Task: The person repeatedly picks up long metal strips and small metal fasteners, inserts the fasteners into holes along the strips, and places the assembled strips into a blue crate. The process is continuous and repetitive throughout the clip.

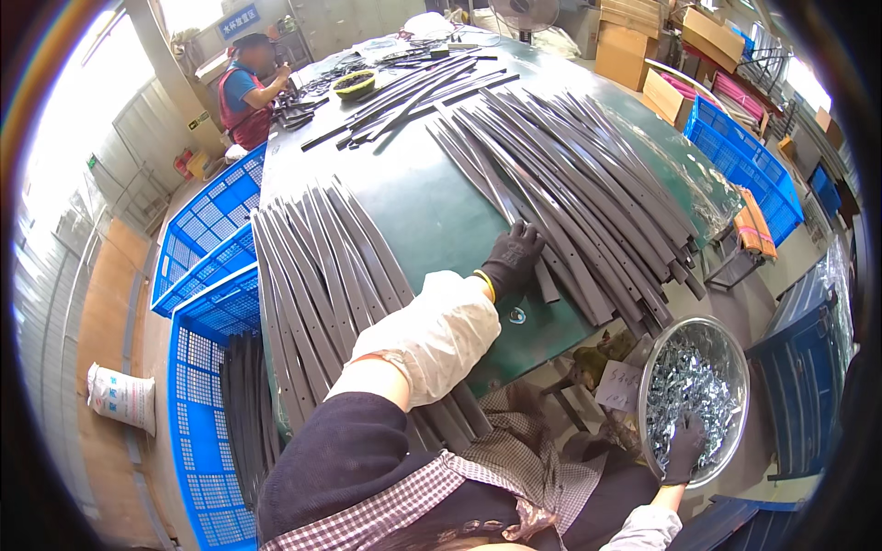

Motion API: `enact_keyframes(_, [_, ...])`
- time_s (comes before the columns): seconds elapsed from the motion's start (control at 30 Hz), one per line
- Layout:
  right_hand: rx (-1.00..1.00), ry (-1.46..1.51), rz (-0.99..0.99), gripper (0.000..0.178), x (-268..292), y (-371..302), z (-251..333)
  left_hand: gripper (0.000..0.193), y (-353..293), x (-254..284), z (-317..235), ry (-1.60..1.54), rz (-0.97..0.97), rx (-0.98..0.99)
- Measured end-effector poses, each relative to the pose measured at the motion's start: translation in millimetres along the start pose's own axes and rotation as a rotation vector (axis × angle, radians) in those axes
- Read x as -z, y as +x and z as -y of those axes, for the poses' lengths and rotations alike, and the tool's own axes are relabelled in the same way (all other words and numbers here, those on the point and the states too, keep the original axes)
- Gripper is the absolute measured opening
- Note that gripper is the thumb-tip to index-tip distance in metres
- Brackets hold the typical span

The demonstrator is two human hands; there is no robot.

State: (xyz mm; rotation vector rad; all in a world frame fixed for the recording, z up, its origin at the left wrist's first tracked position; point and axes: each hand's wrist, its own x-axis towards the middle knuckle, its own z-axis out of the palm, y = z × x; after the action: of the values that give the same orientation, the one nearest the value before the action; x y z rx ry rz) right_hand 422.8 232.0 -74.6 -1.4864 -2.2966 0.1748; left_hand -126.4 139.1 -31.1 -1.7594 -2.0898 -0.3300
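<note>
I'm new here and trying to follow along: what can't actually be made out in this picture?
- Head view: left hand fingertips on the dark strips; the glove hides any grip.
- Right hand fingers are buried among small metal parts in the steel bowl.
- Those parts are too small to identify.
- Paper tag is too blurred.

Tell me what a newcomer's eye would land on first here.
Most striking are the long dark grey metal strips fanned across the green table, with a second fan nearer the person. The black-gloved left hand rests on the strips at the table's middle. At lower right, the gloved right hand reaches into a round metal basin of shiny small metal parts; blue plastic crates line the left side.
</note>
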Motion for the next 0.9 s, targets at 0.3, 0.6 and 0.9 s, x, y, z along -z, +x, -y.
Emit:
enact_keyframes(0.3, [-0.274, 0.394, -0.215, 0.04, 16, 8, 1, 0.026, -51, 28, -40, 0.158, 0.21, -0.132])
enact_keyframes(0.6, [-0.353, 0.779, -0.094, 0.022, 48, 1, 11, 0.04, -78, 89, -66, -0.278, 0.099, -0.452])
enact_keyframes(0.9, [-0.427, 1.165, -0.043, 0.015, 64, -50, 97, 0.037, -86, 86, -78, -0.167, 0.166, -0.587])
